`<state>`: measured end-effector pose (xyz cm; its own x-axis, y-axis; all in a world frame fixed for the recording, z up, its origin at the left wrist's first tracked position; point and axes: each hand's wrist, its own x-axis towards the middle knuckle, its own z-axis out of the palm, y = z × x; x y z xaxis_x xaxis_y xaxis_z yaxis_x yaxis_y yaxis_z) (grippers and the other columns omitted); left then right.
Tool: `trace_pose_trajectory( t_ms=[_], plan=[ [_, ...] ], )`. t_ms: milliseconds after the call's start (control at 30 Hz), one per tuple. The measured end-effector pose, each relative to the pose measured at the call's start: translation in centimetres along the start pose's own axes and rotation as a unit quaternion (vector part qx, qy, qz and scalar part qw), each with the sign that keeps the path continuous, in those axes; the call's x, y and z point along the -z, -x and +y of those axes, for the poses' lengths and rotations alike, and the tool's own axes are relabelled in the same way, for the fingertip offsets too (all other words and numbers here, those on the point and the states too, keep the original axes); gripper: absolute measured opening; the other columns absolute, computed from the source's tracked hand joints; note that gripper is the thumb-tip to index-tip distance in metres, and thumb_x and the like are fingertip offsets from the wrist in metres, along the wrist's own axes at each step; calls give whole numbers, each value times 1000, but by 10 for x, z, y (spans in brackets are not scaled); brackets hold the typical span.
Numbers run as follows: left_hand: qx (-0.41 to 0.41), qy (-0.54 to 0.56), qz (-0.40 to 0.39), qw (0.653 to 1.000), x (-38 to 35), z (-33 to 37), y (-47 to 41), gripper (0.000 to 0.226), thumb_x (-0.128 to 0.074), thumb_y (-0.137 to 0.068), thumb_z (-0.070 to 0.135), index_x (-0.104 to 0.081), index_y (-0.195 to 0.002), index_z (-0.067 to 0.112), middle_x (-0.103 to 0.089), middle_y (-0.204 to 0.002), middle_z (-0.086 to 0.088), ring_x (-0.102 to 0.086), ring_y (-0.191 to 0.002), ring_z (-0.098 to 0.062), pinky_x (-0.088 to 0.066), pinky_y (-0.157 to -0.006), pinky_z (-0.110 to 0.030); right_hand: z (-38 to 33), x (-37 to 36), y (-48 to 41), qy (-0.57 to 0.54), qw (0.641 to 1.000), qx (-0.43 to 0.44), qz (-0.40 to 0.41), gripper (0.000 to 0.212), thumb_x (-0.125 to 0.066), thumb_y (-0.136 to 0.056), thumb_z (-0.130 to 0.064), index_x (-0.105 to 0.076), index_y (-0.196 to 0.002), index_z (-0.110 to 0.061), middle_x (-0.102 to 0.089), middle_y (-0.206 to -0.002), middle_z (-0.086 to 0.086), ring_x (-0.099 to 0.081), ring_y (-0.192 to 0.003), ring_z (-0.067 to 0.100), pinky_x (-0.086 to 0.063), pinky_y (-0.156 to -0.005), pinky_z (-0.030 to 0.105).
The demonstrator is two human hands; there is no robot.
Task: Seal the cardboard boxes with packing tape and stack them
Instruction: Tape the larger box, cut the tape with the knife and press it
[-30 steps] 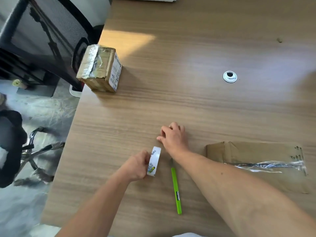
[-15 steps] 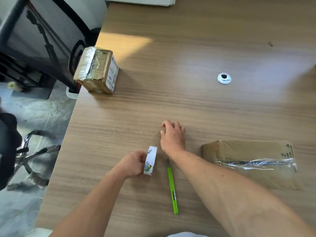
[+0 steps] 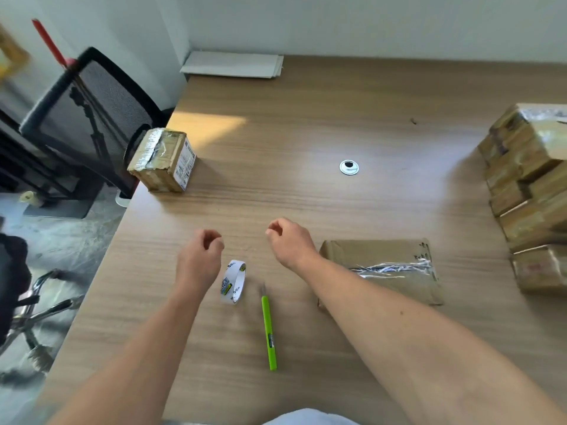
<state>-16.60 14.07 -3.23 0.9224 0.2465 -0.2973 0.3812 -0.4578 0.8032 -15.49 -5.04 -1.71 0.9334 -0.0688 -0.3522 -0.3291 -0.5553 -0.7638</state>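
While a black mesh chair stands off the left edge of the wooden table, a small taped cardboard box sits at that table's left rim, well apart from both hands. Next comes the left hand, raised over the tabletop with its fingers curled loosely inward and nothing in them; half a second ago it was gripping the tape roll, which now stands on edge on the table just beside that wrist, released. A green utility knife lies right of the roll, unmoved. The right hand hovers with fingers likewise loosely curled and empty, whereas earlier it pressed down on the tabletop. Just beside its wrist lies a flat cardboard package with clear tape along its middle. At the far right edge rises a stack of taped boxes, newly in view.
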Motion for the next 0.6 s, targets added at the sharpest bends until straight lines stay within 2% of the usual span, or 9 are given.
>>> trace_pose_trajectory(
  t_ms=[67,167,267,367,433,533,600],
  plan=[
    [-39,43,-9,998,-20,24,20,9,-57,-89,24,-64,-88,30,-71,-86,1,-67,-80,-21,-53,-81,-40,-1,22,12,-5,1000,18,19,20,-55,-99,-21,-69,-109,-11,-71,-113,8,-60,-107,25,-40,-84,26],
    [-53,60,-76,994,-58,48,49,13,-56,-94,23,-66,-87,27,-72,-84,-1,-68,-76,-17,-55,-82,-41,4,53,29,-7,997,43,64,18,-55,-98,-21,-69,-107,-14,-71,-109,5,-62,-103,25,-41,-83,28],
    [-27,56,-134,989,-98,59,77,18,-54,-100,24,-67,-87,24,-70,-85,0,-67,-82,-16,-55,-90,-46,15,87,48,-67,986,71,133,16,-53,-97,-17,-68,-104,-15,-71,-101,3,-63,-98,24,-47,-87,31],
    [-11,83,-145,986,-124,66,99,18,-55,-92,40,-69,-90,29,-70,-91,5,-68,-96,-16,-53,-97,-49,19,111,59,-182,965,93,165,16,-51,-93,-19,-66,-90,-26,-68,-81,-4,-68,-89,26,-55,-88,45],
    [-5,99,-155,983,-137,69,108,17,-56,-91,46,-69,-90,35,-70,-95,10,-66,-105,-16,-51,-100,-47,21,122,61,-225,953,100,176,18,-49,-89,-23,-64,-84,-32,-67,-76,-7,-70,-84,27,-56,-85,48],
    [-13,99,-156,983,-154,72,117,19,-55,-100,34,-70,-90,34,-67,-81,20,-62,-95,-13,-49,-97,-40,31,138,66,-184,960,92,191,20,-50,-94,-18,-68,-92,-25,-67,-84,-5,-66,-88,22,-53,-86,39],
    [-25,94,-144,985,-161,77,120,19,-53,-102,31,-71,-96,28,-68,-83,18,-61,-92,-15,-47,-92,-36,47,148,69,-101,965,94,221,19,-51,-96,-14,-69,-101,-15,-68,-95,2,-61,-94,21,-47,-88,32]
  ],
)
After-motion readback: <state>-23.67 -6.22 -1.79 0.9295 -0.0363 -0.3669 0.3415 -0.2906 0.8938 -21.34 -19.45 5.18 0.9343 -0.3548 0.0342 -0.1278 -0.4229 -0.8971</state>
